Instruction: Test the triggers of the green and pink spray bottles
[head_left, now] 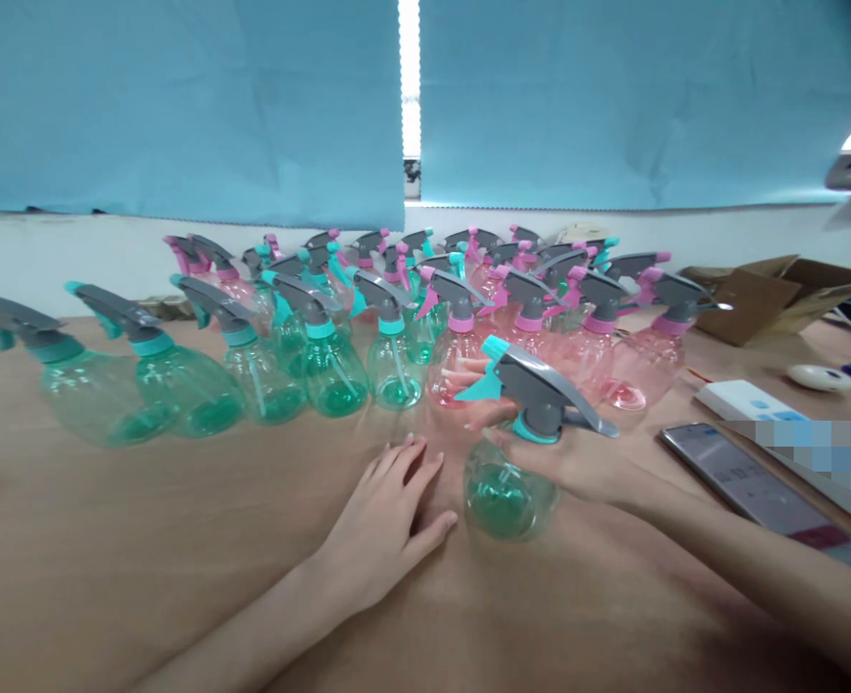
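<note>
Left: row of clear green plastic spray bottles on brown tabletop. Left hand flat, grip empty. Just right of it: teal-nozzled green spray bottle, long axis near upright; right hand grips it below the head. Pink spray bottles crowd behind; phone far right.

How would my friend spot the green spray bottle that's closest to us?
On the brown table, rows of green and pink plastic spray bottles stand at the back. Nearer, right of the bare left hand, is a round green plastic bottle with a grey-and-turquoise sprayer. Only this one has the right hand at its neck.
</note>
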The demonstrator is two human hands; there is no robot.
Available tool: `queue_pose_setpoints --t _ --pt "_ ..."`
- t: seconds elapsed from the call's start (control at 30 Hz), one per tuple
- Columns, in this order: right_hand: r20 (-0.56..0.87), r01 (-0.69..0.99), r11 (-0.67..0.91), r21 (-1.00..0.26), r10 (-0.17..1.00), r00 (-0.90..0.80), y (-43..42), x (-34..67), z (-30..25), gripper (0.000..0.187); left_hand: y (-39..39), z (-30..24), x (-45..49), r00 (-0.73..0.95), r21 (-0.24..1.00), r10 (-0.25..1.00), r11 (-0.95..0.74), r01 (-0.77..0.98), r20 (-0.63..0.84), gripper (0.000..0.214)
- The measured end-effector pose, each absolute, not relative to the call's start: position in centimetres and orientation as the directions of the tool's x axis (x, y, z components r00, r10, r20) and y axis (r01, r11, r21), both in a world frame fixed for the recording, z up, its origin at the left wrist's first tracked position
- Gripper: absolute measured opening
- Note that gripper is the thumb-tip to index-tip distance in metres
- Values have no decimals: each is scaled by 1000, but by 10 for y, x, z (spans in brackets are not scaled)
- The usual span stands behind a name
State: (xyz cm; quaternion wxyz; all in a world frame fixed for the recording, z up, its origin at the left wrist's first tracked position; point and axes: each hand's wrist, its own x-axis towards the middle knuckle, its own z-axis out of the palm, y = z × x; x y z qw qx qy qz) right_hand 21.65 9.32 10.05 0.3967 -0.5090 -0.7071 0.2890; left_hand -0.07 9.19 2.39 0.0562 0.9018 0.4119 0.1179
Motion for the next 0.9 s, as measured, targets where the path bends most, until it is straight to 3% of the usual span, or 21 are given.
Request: queue_pose_setpoints --t 0.9 --pt "260 525 324 -787 946 -195 92 217 104 11 92 23 -1 632 216 753 -658 722 183 52"
